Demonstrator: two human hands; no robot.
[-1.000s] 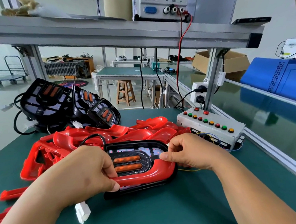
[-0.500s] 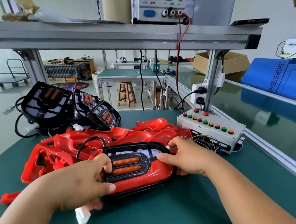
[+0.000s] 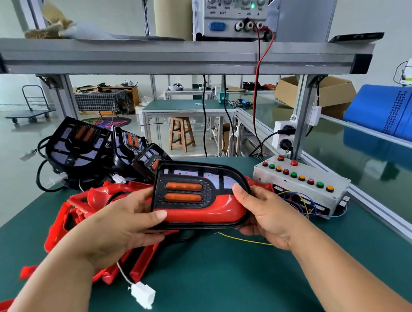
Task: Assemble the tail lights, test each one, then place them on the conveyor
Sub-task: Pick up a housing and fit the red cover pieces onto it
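**Tail light held up in both hands over the table**

The tail light (image 3: 197, 199) is off the table (image 3: 231, 285), held between the two hands in the middle of the view, its face tilted toward the camera. It has a black frame with two orange bars at its left and a red lens along its near edge.

The left hand (image 3: 118, 227) grips the light's left end, with the thumb laid on the red lens and the fingers curled beneath. The right hand (image 3: 263, 215) grips the right end, with the thumb on top by the black frame and the fingers wrapped under.

A white wire runs down from under the left hand to a white connector (image 3: 143, 295) nearer the camera. Whether the connector lies on the table or hangs just above it cannot be told. A thin yellow wire (image 3: 242, 239) crosses the table below the right hand.

Behind and left of the light lies a pile of red lenses (image 3: 69, 217). Farther left stand several black housings (image 3: 80, 145) with cables. To the right, a grey button box (image 3: 299, 184) sits on the table with rows of red, green and orange buttons and loose wires at its near side.

The conveyor (image 3: 379, 161) runs along the right edge of the table. A power supply (image 3: 235, 11) stands on the shelf (image 3: 171, 59) above, with a red lead (image 3: 258, 81) dropping from it.
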